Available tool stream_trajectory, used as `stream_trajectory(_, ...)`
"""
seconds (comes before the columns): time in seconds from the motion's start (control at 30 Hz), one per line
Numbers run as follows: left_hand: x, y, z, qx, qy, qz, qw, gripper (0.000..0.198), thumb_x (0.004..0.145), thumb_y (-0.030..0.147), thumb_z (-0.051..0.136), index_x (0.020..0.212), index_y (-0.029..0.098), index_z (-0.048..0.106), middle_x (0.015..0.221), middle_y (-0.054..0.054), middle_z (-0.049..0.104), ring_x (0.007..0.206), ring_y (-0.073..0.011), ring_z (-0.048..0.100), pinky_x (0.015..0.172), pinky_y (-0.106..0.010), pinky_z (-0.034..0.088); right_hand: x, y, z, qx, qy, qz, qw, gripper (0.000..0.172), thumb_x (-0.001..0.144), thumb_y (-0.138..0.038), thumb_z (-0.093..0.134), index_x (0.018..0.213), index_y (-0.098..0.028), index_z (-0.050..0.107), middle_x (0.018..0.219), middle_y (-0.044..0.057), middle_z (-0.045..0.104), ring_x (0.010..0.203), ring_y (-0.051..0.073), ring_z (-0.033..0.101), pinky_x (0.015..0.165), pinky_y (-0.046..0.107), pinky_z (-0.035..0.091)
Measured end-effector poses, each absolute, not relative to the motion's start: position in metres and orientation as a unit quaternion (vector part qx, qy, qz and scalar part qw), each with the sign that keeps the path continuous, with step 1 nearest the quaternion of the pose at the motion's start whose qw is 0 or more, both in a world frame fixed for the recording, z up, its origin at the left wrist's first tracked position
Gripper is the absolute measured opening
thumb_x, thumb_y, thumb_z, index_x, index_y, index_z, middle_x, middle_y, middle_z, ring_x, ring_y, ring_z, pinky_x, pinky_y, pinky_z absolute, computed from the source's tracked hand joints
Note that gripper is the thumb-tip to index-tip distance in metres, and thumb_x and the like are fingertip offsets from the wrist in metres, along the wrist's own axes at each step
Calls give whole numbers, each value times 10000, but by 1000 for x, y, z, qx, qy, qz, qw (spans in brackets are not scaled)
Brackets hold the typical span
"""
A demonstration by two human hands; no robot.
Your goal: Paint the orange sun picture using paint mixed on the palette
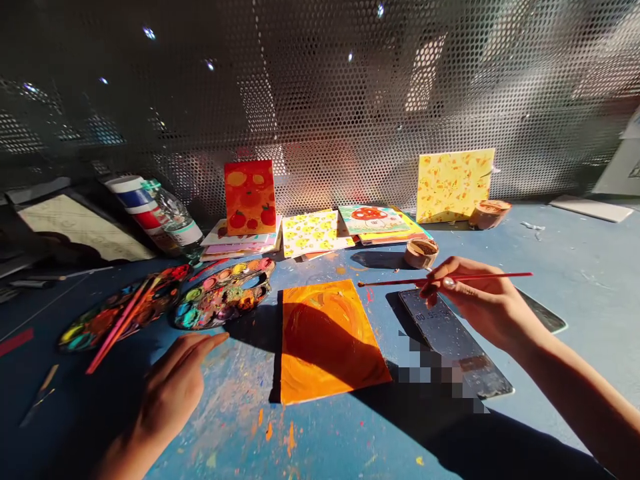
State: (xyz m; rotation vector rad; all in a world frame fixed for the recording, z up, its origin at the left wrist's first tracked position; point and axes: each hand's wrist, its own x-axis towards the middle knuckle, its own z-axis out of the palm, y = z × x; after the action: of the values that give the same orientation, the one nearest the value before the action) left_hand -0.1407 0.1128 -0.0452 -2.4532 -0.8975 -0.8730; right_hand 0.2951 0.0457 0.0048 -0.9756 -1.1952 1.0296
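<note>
My right hand [473,293] pinches a thin red paintbrush [480,275] held nearly level, its bristle tip pointing left above the top right of an orange-painted canvas [325,347]. Faint round strokes and a small greenish mark show on that canvas, which lies flat and partly in shadow. Below the right hand rests a phone [450,340] with a timer on its screen. My left hand [175,387] holds nothing that I can see; its fingers stretch toward the canvas, just below a paint palette [235,293] and apart from the canvas.
A second palette [125,307] with brushes [123,323] across it lies left. Behind stand a plastic bottle [175,217], a red canvas [250,198], a yellow canvas [453,183] and brown cups [421,253]. Perforated metal [320,100] closes off the back of the blue table [240,427].
</note>
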Motion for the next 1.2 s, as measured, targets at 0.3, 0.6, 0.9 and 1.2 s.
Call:
stream_trajectory(0.3,-131,111,-45,-869,-312,-330,197,288,883,42,457,1089,193,589,911,-14,703,820,-134,681,857,-230,506,292,45,3,-427,-485,431,630,138,755,-340,752,745,-209,709,709,11,648,624,136,620,545,213,490)
stream_trajectory(0.6,-122,111,-40,-872,-293,-322,223,359,828,4,504,1054,254,628,849,1,688,785,-152,656,783,-270,510,289,43,3,-425,-456,434,650,123,753,-321,712,713,-210,681,654,23,613,577,150,578,480,233,461)
stream_trajectory(0.9,-119,106,-37,-879,-287,-314,217,356,834,-26,492,1056,220,621,876,-15,659,832,-146,639,822,-264,509,286,43,1,-421,-449,458,641,84,748,-283,698,710,-223,652,651,13,601,576,142,563,504,228,479)
stream_trajectory(1.2,-127,108,-46,-890,-286,-284,215,364,837,-18,501,1111,201,600,969,-38,655,952,-158,628,942,-290,486,281,39,2,-406,-466,465,634,74,760,-278,688,705,-230,676,650,6,586,583,138,564,508,221,477)
